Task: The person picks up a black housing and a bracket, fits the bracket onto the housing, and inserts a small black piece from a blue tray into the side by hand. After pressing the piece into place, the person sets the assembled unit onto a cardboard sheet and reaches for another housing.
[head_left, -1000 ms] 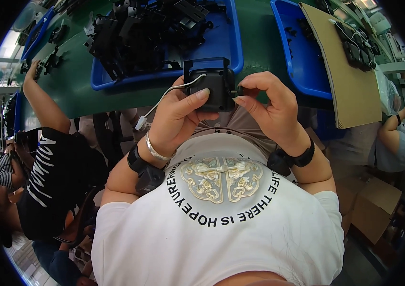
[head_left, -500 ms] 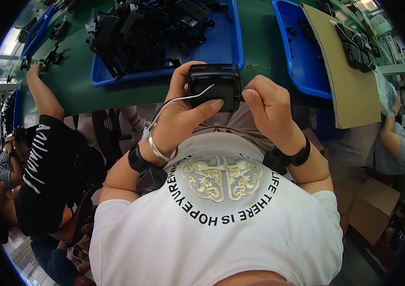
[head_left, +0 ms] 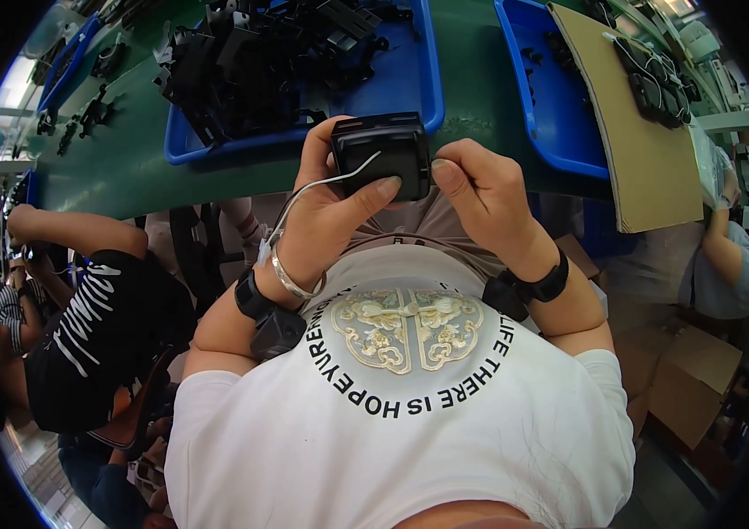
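A black boxy plastic housing point(head_left: 405, 145) is in my left hand point(head_left: 326, 207), with the thumb across its face and the fingers behind it. From the housing a thin white cable point(head_left: 317, 184) runs over the hand toward my left wrist. My right hand point(head_left: 489, 189) is closed in a pinch at the housing's right side, thumb against curled fingers. Whatever those fingertips hold, if anything, is too small to make out. Both hands are over my lap, at the near edge of the green table point(head_left: 128, 181).
Beyond my hands, a blue tray point(head_left: 392, 106) holds a heap of black parts point(head_left: 251, 70). Another blue tray point(head_left: 559, 159) lies to the right, partly under a cardboard sheet point(head_left: 648, 176) bearing black cabled devices point(head_left: 661, 79). A co-worker in black point(head_left: 110, 326) sits at left; cardboard boxes point(head_left: 687, 379) stand lower right.
The housing and both my hands have shifted slightly left in the picture, and the housing is tilted a little. The co-worker at left has drawn an arm back from the small parts on the table.
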Available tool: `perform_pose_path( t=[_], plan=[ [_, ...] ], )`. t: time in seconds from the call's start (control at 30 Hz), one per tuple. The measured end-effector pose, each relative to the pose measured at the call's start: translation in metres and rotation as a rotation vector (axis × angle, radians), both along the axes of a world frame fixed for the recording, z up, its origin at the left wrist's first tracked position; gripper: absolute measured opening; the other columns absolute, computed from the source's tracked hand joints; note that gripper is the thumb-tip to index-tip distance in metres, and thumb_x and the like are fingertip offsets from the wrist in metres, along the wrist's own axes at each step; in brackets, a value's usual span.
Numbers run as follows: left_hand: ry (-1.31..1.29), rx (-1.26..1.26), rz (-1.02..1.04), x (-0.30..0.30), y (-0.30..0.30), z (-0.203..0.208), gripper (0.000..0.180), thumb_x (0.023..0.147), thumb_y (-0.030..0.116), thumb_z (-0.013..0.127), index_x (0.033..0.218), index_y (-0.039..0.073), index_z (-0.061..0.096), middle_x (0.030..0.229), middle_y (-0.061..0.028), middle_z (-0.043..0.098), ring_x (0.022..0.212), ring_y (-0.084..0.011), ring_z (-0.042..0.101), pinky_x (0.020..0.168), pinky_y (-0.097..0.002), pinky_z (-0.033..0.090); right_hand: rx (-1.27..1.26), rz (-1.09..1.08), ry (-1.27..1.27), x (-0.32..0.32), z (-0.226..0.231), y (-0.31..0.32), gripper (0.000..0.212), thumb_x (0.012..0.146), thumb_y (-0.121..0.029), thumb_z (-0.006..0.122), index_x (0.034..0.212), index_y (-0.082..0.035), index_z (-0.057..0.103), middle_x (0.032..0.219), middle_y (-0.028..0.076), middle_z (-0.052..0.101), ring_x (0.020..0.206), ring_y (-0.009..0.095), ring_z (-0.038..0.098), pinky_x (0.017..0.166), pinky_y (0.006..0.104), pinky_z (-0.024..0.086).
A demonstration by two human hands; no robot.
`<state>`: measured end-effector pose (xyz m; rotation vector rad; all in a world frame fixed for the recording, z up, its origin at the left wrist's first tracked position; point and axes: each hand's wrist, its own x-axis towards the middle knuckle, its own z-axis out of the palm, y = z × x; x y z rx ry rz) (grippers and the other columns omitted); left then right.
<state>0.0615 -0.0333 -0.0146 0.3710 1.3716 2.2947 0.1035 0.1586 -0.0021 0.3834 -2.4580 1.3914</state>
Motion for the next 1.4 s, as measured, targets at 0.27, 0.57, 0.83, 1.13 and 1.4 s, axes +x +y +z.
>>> perform_pose_path(
  t=[0.27,0.57,0.83,1.13,1.4],
  plan=[
    [-0.025,-0.017,-0.005,0.001,0.001,0.002,0.058,0.080,0.002,0.065,0.125,0.008,0.029,0.109,-0.0113,0.051,0.097,-0.0197,0.058,0.075,-0.0327,0.057,-0.035,0.008,0.059,-0.002,-0.003,-0.004,0.031,0.089,-0.031,0.056,0.091,0.001,0.056,0.065,0.004,0.054,0.055,0.014,0.048,0.052,0.0237,0.040],
    [-0.082,-0.017,-0.042,-0.003,0.001,0.001,0.058,0.080,0.004,0.065,0.125,0.007,0.029,0.109,-0.0116,0.051,0.098,-0.0209,0.058,0.074,-0.0331,0.057,0.011,0.016,0.016,-0.002,0.000,-0.003,0.035,0.090,-0.032,0.054,0.103,0.001,0.051,0.080,0.008,0.057,0.063,0.011,0.049,0.056,0.0231,0.041],
    [-0.066,-0.018,-0.013,-0.003,0.003,0.003,0.057,0.080,0.004,0.065,0.125,0.007,0.029,0.110,-0.0120,0.050,0.098,-0.0210,0.058,0.074,-0.0325,0.057,-0.080,0.010,0.128,-0.002,-0.014,-0.003,0.029,0.091,-0.026,0.054,0.101,0.001,0.051,0.079,0.008,0.057,0.063,0.011,0.050,0.055,0.0227,0.041],
    [-0.058,-0.032,-0.032,-0.003,0.003,0.002,0.059,0.080,0.005,0.065,0.125,0.008,0.028,0.110,-0.0106,0.049,0.097,-0.0185,0.058,0.074,-0.0312,0.057,-0.036,-0.019,0.218,-0.005,-0.012,-0.010,0.030,0.093,-0.028,0.049,0.092,0.001,0.054,0.072,0.007,0.054,0.060,0.011,0.048,0.054,0.0226,0.040],
    [0.017,-0.039,0.010,-0.002,0.006,0.001,0.058,0.079,0.003,0.065,0.124,0.008,0.029,0.109,-0.0098,0.049,0.096,-0.0167,0.057,0.073,-0.0288,0.056,-0.135,-0.019,0.111,-0.005,-0.008,-0.015,0.028,0.094,-0.028,0.047,0.093,-0.001,0.052,0.072,0.006,0.053,0.061,0.011,0.047,0.056,0.0232,0.040]
  ],
)
